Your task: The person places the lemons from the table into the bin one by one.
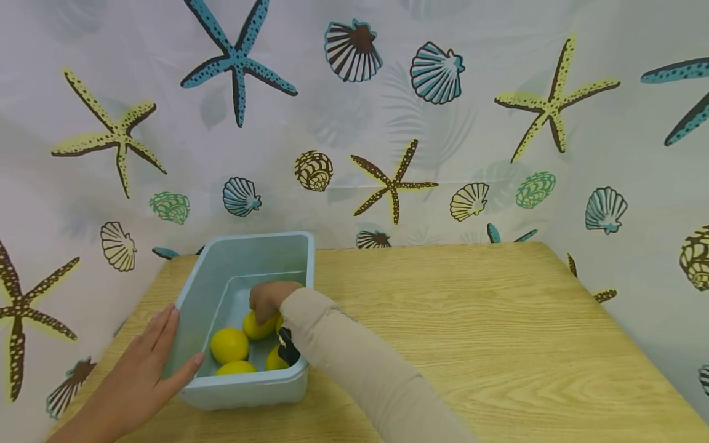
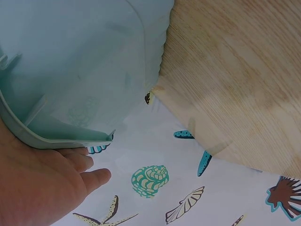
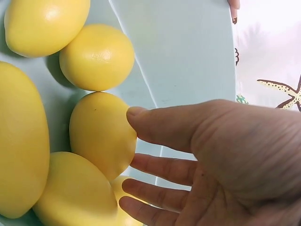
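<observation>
A pale blue plastic bin (image 1: pixel 244 384) stands on the left of the wooden table with several smooth yellow fruits, lemon-like in shape, inside it. My right hand (image 1: pixel 271 297) reaches down into the bin over one yellow fruit (image 1: pixel 257 329). In the right wrist view, the thumb (image 3: pixel 162 123) touches the edge of that yellow fruit (image 3: pixel 99 134), and the rather straight fingers lie beside it and a lower fruit. Along the bin's left side rests my left hand (image 1: pixel 138 375), fingers extended. The left wrist view shows this hand (image 2: pixel 42 183) against the bin rim (image 2: pixel 61 143).
The wooden table top (image 1: pixel 471 320) stretches to the right of the bin. Behind and beside it hangs a white cloth (image 1: pixel 332 123) printed with starfish and shells. More yellow fruits (image 1: pixel 229 344) lie around the right hand, and the bin's walls enclose that hand.
</observation>
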A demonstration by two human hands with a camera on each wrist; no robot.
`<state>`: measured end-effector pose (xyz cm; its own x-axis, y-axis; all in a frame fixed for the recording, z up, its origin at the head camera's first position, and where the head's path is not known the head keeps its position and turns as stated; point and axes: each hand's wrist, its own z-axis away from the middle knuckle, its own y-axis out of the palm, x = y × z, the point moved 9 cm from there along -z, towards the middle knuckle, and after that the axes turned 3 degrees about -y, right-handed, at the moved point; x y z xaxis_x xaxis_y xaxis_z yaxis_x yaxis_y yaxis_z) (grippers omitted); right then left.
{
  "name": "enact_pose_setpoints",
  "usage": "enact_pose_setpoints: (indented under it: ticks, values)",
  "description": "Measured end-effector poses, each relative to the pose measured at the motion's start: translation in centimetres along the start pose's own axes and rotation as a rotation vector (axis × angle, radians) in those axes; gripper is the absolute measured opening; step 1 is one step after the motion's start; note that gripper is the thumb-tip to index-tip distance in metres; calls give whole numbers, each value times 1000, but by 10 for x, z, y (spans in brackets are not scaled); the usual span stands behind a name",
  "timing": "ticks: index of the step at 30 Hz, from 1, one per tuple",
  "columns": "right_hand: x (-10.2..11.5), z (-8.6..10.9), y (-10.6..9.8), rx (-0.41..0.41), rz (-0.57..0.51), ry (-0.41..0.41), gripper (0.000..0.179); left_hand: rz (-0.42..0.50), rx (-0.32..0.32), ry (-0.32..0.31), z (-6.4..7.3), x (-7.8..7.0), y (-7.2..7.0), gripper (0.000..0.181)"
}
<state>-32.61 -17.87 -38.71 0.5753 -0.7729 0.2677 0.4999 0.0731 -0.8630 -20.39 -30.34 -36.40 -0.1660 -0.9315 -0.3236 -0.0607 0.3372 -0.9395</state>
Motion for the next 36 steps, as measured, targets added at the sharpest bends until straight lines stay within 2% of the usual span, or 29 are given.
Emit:
enact_pose_setpoints:
  ticks: [5, 7, 11, 15, 19, 21, 23, 26, 29, 33, 36]
  values:
    - [-1, -2, -1, -9, -40, -18, 43, 9, 3, 10, -4, -1, 1, 87]
    - [0, -4, -4, -23, -124, -59, 45, 17, 5, 13, -7, -2, 2, 87]
    - [6, -3, -17, -89, -328, -194, 46, 29, 14, 21, -12, -4, 5, 88]
    - [12, 8, -37, -155, -487, -292, 48, 31, 26, 37, -15, -5, 7, 87]
    - [17, 31, -62, -189, -557, -370, 49, 3, 31, 52, -16, -4, 6, 87]
    - [13, 47, -77, -216, -547, -406, 50, -27, 31, 50, -18, -2, 6, 88]
    - [0, 67, -90, -261, -494, -423, 50, -61, 45, 37, -21, 0, 6, 90]
    - [-28, 98, -104, -345, -380, -437, 52, -136, 74, 23, -24, 5, 6, 94]
    - [-64, 132, -109, -438, -256, -403, 54, -213, 121, 5, -25, 12, 3, 98]
    - [-113, 177, -112, -534, -101, -325, 59, -281, 146, 44, -33, 13, -15, 94]
    - [-150, 206, -115, -556, -28, -223, 64, -297, 143, 82, -47, 4, -41, 93]
